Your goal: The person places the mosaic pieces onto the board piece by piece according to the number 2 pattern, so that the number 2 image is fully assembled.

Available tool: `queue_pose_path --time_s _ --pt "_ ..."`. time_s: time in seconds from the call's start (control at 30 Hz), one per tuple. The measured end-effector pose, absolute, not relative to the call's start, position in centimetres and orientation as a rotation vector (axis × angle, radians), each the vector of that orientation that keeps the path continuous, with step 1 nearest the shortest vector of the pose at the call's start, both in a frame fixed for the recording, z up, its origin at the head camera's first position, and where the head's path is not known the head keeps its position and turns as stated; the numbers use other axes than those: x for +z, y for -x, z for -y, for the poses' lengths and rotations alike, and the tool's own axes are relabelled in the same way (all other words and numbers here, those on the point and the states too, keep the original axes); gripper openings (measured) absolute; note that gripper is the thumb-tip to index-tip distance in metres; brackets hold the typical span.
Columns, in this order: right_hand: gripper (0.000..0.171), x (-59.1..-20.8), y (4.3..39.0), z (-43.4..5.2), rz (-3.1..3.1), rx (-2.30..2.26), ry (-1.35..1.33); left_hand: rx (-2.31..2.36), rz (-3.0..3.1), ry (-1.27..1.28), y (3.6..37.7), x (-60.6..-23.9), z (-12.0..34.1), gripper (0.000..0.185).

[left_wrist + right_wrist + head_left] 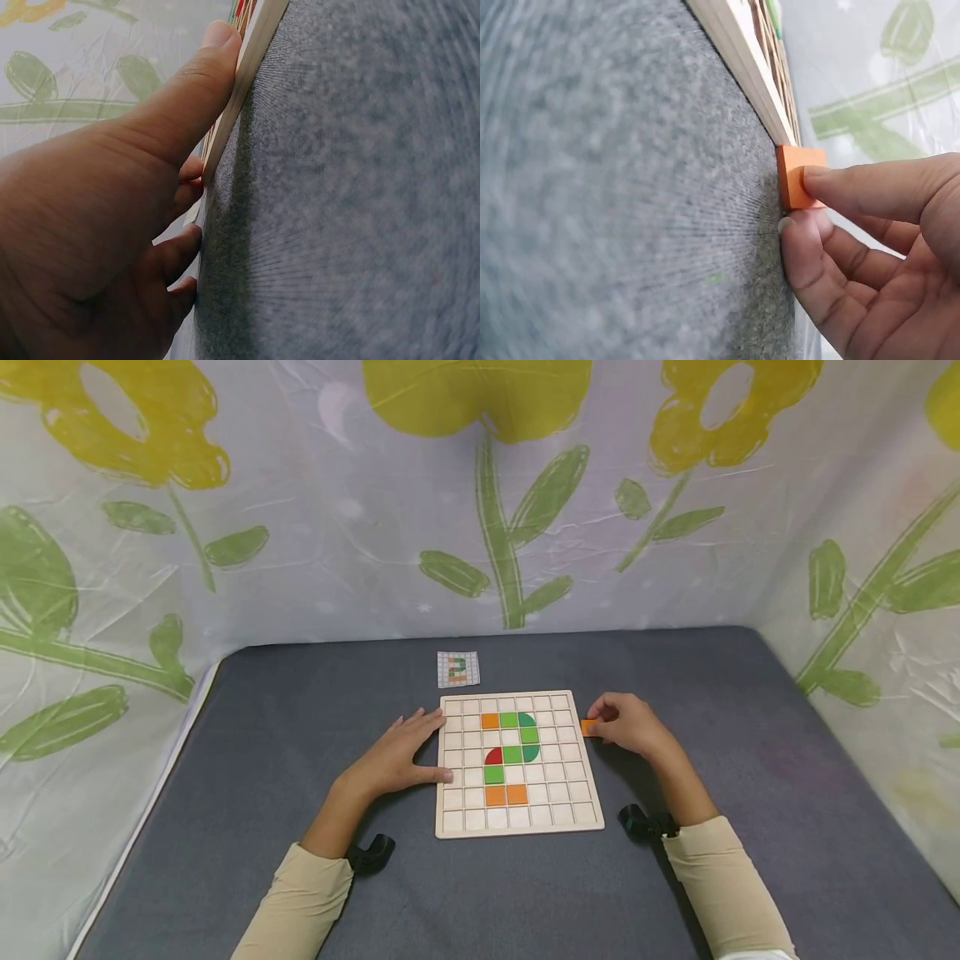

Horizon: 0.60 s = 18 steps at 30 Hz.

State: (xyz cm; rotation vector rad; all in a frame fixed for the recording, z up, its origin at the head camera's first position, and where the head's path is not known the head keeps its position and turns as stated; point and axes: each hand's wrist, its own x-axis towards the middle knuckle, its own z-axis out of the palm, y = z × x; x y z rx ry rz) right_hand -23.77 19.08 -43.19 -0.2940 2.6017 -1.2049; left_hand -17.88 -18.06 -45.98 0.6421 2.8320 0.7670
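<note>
A wooden grid board [517, 822] lies on the grey felt table, with orange, green and red tiles [512, 754] set in its squares. My left hand [408, 752] rests flat against the board's left edge [244, 82], fingers straight, thumb along the rim. My right hand [626, 724] pinches a small orange tile [588, 727] just right of the board; in the right wrist view the orange tile [795, 176] stands on the felt beside the board's edge [746, 71], held between thumb and fingers.
A small pattern card [457, 669] lies behind the board. The grey felt table [750, 735] is enclosed by flower-printed sheets [300, 527] at the back and both sides. Black wrist straps [371, 853] show on both forearms.
</note>
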Motion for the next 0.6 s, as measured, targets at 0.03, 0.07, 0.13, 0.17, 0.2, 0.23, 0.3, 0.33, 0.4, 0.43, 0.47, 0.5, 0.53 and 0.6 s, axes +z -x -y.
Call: queue_pose_path --time_s 0.03,0.07,0.13,0.17,0.2,0.23,0.3,0.33,0.4,0.43,0.47,0.5,0.53,0.6 --pt "0.012 -43.2 23.8 -19.1 -2.582 -1.228 0.295 0.768 -2.831 -0.639 17.9 -46.0 18.1 0.095" --pt "0.012 -43.3 23.9 -19.2 -2.565 -1.25 0.292 0.768 -2.831 -0.64 17.9 -46.0 18.1 0.095" --pt "0.011 -43.3 23.9 -19.4 -2.532 -1.285 0.299 0.772 -2.829 -0.634 17.9 -46.1 18.1 0.096" --pt "0.011 -43.3 23.9 -19.5 -2.517 -1.3 0.303 0.775 -2.829 -0.631 17.9 -46.1 18.1 0.097" --pt "0.012 -43.2 23.9 -19.6 -2.503 -1.31 0.313 0.779 -2.829 -0.629 17.9 -46.1 18.1 0.096" --pt "0.012 -43.2 23.9 -19.6 -2.494 -1.317 0.32 0.78 -2.83 -0.629 17.9 -46.1 18.1 0.096" --pt "0.013 -43.1 23.9 -19.8 -2.478 -1.33 0.331 0.781 -2.831 -0.628 17.9 -46.1 18.1 0.096" --pt "0.013 -43.0 23.9 -19.8 -2.471 -1.334 0.334 0.779 -2.832 -0.624 17.9 -46.1 18.1 0.096" --pt "0.013 -43.0 24.0 -19.9 -2.457 -1.346 0.334 0.772 -2.831 -0.616 17.9 -46.1 18.1 0.096" --pt "0.014 -42.9 24.0 -20.0 -2.45 -1.351 0.334 0.77 -2.831 -0.614 17.8 -46.1 18.1 0.096" --pt "0.014 -42.9 24.0 -20.1 -2.441 -1.357 0.332 0.769 -2.83 -0.609 17.8 -46.1 18.1 0.096" --pt "0.014 -42.9 24.0 -20.1 -2.43 -1.362 0.332 0.769 -2.83 -0.608 17.9 -46.1 18.1 0.096" --pt "0.015 -42.8 24.0 -20.2 -2.414 -1.372 0.331 0.769 -2.829 -0.601 17.9 -46.1 18.1 0.096" --pt "0.016 -42.8 24.0 -20.2 -2.372 -1.401 0.322 0.776 -2.831 -0.611 17.8 -46.1 18.1 0.096"
